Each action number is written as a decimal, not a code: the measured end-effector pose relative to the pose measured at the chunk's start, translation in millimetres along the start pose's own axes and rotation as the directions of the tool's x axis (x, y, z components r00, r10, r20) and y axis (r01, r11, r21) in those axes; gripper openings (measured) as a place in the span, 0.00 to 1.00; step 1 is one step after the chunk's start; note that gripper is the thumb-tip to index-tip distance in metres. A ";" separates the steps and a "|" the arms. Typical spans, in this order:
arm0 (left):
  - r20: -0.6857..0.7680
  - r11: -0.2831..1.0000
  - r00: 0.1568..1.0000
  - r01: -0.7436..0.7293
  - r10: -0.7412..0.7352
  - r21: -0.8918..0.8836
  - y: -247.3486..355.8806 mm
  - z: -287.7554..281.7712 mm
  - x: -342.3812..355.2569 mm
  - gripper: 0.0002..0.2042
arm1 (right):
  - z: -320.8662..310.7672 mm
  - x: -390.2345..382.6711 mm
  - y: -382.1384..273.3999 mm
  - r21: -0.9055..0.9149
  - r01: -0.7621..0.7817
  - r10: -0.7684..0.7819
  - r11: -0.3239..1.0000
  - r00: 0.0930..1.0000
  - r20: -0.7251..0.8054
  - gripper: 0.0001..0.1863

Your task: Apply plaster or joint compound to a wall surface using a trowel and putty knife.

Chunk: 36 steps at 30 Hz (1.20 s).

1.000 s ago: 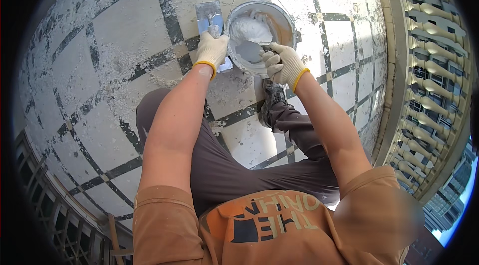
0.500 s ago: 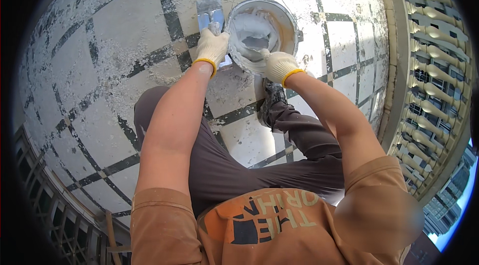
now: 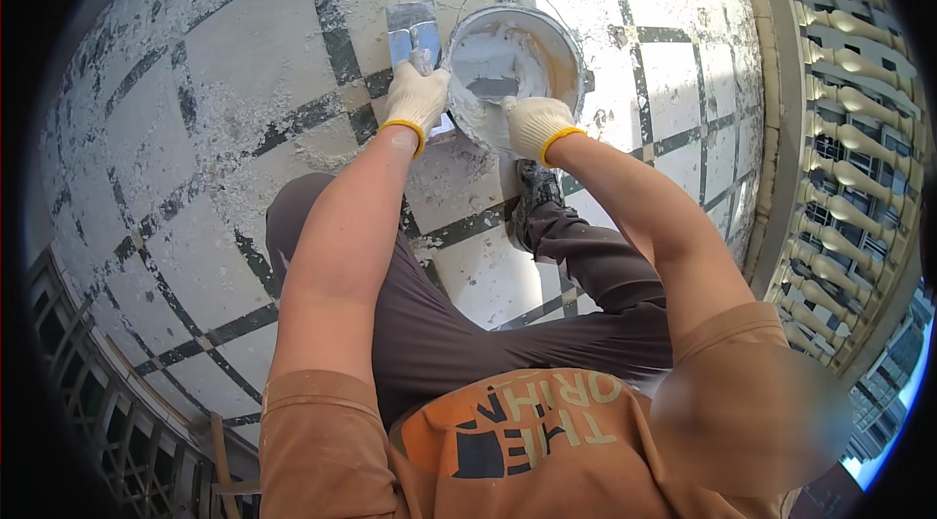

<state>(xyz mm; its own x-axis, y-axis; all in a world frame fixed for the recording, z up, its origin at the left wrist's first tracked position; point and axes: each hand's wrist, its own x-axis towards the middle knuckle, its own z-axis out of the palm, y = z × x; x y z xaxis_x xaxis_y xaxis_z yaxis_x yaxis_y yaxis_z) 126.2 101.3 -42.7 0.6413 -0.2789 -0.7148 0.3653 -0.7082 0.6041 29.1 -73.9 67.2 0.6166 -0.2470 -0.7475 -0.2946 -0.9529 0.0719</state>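
A bucket (image 3: 569, 48) of pale, wet plaster (image 3: 485, 47) stands on the floor in front of me, its inner wall smeared. My left hand (image 3: 417, 97), in a white knitted glove with a yellow cuff, is closed round the handle of a flat metal trowel (image 3: 414, 21) just left of the bucket. The trowel's plate shows beyond and below the fingers. My right hand (image 3: 540, 126), gloved alike, is at the bucket's near rim, closed on a scraper (image 3: 494, 87) whose grey blade dips into the plaster. Fingers and glove hide most of its handle.
The tiled floor (image 3: 239, 36), pale squares with dark strips, is strewn with plaster crumbs. A cream balustrade (image 3: 849, 104) runs along the right side. A metal railing (image 3: 98, 387) and a wooden piece (image 3: 220, 451) are at lower left. My shoe (image 3: 537, 197) is close to the bucket.
My right hand has shifted slightly left along the bucket's near rim, still gripping the scraper. My left hand keeps hold of the trowel in nearly the same place.
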 end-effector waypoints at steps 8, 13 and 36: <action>0.052 0.996 0.997 0.058 -0.055 -0.066 13.5 -14.4 -19.7 0.26 | -36.7 -8.1 30.7 -0.020 0.118 -0.114 0.993 0.983 0.145 0.17; 0.034 0.999 0.999 0.018 -0.017 -0.041 5.9 -4.9 -5.5 0.26 | -14.7 15.4 24.9 0.019 0.040 -0.039 0.999 0.998 -0.049 0.17; 0.118 0.998 0.992 0.054 -0.052 -0.014 12.5 -14.0 -14.0 0.27 | -28.2 -8.5 35.3 -0.404 0.188 -0.143 0.895 0.980 0.139 0.21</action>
<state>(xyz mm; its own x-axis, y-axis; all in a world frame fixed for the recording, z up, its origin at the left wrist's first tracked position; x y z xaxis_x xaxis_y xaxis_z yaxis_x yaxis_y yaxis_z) 131.3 105.4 -20.2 0.5374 -0.3162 -0.7818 0.4087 -0.7132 0.5694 34.1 -110.4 94.7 0.5450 -0.0815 -0.8344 0.1473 -0.9705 0.1910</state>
